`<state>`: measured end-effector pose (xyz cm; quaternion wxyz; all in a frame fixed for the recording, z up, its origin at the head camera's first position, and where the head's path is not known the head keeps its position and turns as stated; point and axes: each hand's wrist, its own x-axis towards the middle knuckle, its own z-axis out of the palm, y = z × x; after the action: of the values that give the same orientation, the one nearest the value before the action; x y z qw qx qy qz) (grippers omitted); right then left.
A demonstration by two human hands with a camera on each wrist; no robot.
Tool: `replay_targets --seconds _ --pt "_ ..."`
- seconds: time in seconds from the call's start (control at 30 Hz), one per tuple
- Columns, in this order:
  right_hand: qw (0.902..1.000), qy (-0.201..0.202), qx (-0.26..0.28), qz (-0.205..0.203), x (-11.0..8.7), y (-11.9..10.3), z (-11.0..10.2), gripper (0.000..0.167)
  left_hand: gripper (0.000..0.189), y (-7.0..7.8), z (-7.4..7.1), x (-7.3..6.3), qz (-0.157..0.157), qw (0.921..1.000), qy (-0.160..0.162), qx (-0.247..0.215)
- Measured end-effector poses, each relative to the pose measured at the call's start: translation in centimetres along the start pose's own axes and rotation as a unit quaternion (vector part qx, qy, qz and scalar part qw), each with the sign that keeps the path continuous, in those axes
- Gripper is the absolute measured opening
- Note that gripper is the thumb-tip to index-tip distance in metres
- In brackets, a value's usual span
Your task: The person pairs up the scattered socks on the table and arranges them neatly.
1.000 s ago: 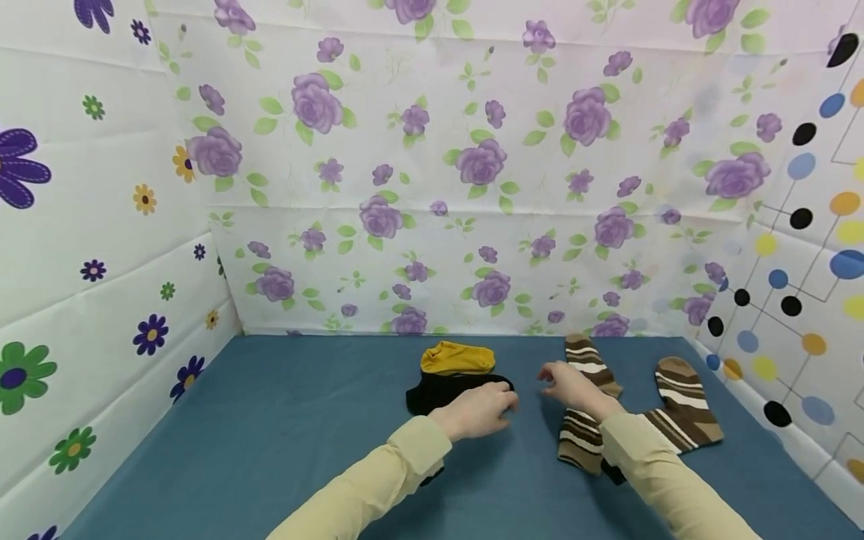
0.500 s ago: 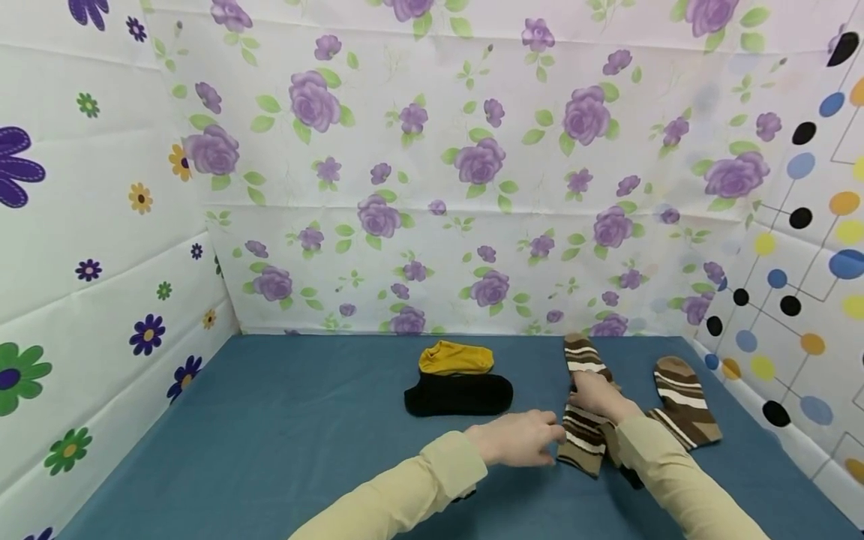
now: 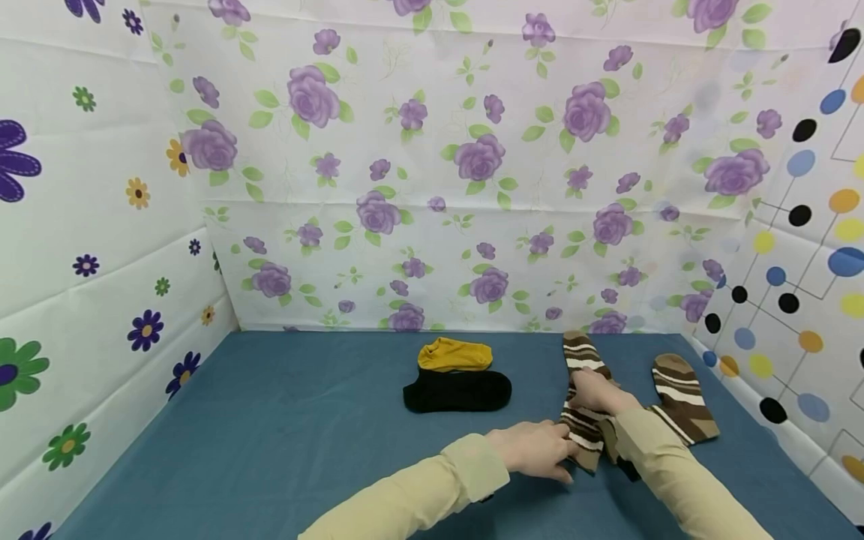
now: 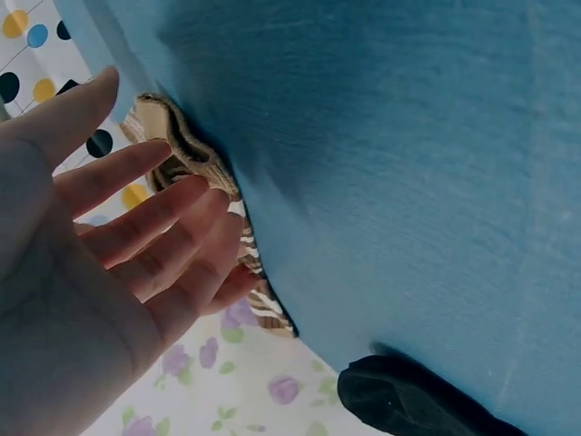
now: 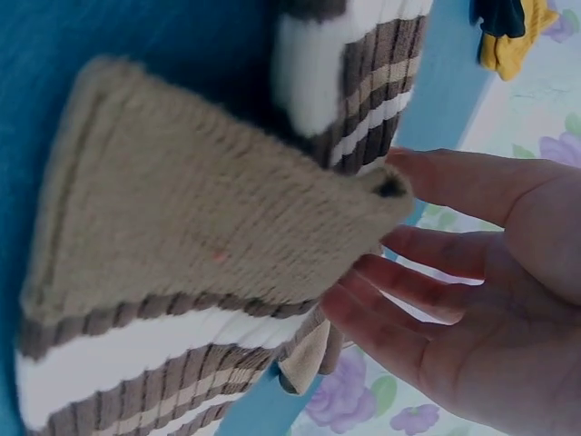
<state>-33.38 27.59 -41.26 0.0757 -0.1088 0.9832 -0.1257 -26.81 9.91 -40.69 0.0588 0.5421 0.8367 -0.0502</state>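
Observation:
Two brown, tan and white striped socks lie on the right: the left one [image 3: 577,349] runs lengthwise, and the right one [image 3: 682,405] is bent, its foot out to the side. My right hand [image 3: 597,391] reaches over the left sock. In the right wrist view, that hand's thumb and fingers [image 5: 363,263] pinch a corner of the right sock's tan cuff [image 5: 182,200]. My left hand [image 3: 533,448] is beside the left sock's near end, fingertips right at it. Seen in the left wrist view, its fingers [image 4: 163,245] are spread and loosely bent before the cuff [image 4: 213,173].
A black ankle sock [image 3: 459,391] lies flat at mid-table, with a yellow ankle sock [image 3: 455,355] just behind it. The blue cloth surface [image 3: 304,420] ends at a flowered back sheet [image 3: 405,187]. Patterned sheets also stand at both sides.
My left hand has moved from over the black sock rightward and nearer to me, up to the left striped sock's near end. My right hand has come right and down, taking hold of a sock cuff.

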Motion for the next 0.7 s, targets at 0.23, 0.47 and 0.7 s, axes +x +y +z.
replay_targets --seconds 0.23,0.47,0.7 --pt "0.9998 -0.009 0.005 0.016 0.1 -0.4 -0.1 0.017 0.034 -0.2 0.3 -0.5 -0.009 0.9996 -0.009 -0.027" --pt "0.9995 -0.025 0.017 0.008 -0.3 -1.5 -0.3 0.019 0.022 -0.8 0.6 -2.1 0.003 0.9995 0.013 -0.031" --pt "0.9956 -0.047 0.079 0.020 -0.6 -1.6 -0.8 0.030 0.017 -1.6 0.6 -3.5 0.003 0.9990 0.032 -0.032"
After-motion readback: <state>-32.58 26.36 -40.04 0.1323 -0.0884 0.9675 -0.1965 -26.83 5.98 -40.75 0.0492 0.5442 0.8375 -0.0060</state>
